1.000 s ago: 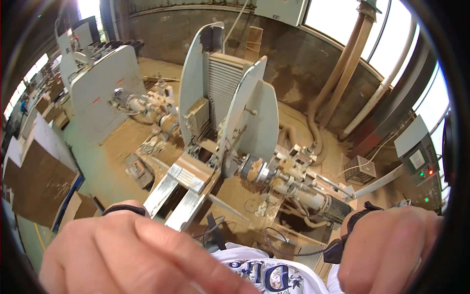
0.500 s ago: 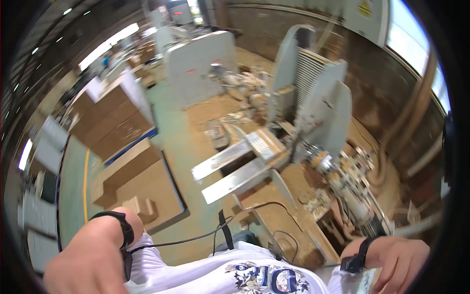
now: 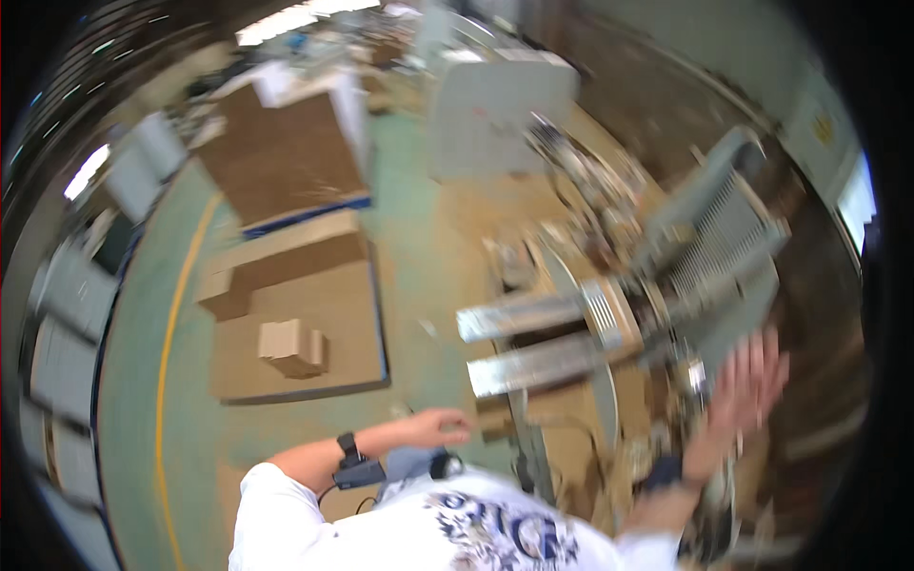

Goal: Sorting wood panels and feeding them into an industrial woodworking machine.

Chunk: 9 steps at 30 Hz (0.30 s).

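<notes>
My left hand (image 3: 444, 426) reaches across in front of my body, holding nothing that I can see, its fingers loosely stretched out. My right hand (image 3: 747, 385) is raised over the right part of the machine, fingers apart and empty, slightly blurred. Nearest to both is a dusty woodworking machine with two shiny metal rails (image 3: 529, 369) pointing left. A small stack of pale pieces (image 3: 610, 316) lies at the rails' right end. Beyond my right hand stand grey rounded machine guards (image 3: 709, 214) with a ribbed panel between them.
A pallet (image 3: 314, 392) to the left carries a flat brown board layer, with a longer stack along its far side and a small brown block stack (image 3: 292, 348) on it. A taller brown stack (image 3: 286, 157) stands behind. A yellow floor line (image 3: 171, 352) runs along the left.
The view has swung, so the machine and pallets sit differently. My left hand has come inward from the lower left; my right hand has risen toward the machine with its fingers spread.
</notes>
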Motion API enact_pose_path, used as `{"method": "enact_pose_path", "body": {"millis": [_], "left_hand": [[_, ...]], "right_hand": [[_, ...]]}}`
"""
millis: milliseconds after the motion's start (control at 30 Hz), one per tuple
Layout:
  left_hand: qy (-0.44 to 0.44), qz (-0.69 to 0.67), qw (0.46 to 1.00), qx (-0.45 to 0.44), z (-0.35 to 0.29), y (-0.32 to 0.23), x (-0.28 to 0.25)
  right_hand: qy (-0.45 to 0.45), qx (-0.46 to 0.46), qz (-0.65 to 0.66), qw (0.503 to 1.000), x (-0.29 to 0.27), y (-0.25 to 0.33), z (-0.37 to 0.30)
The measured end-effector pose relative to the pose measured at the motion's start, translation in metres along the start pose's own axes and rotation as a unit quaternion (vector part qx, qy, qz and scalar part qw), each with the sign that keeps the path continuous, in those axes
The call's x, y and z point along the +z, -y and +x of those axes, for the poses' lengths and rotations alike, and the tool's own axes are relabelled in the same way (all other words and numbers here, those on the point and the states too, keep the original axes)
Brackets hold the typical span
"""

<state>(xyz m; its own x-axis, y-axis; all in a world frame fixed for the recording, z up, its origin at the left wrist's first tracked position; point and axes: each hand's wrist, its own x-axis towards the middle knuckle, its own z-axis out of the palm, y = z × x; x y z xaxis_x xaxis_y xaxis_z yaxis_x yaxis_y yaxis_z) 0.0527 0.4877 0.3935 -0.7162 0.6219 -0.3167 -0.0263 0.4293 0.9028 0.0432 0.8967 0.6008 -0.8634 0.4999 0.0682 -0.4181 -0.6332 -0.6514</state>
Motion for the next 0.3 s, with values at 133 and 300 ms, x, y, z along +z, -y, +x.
{"method": "enact_pose_path", "body": {"millis": [133,300], "left_hand": [[0.207,0.092,0.971,0.079,0.052,-0.026,-0.059],[0.378,0.145,0.912,0.063,0.072,-0.003,-0.127]], "right_hand": [[0.398,-0.066,0.031,0.914,0.144,-0.077,0.081],[0.400,-0.233,-0.239,0.854,0.281,-0.153,0.107]]}}
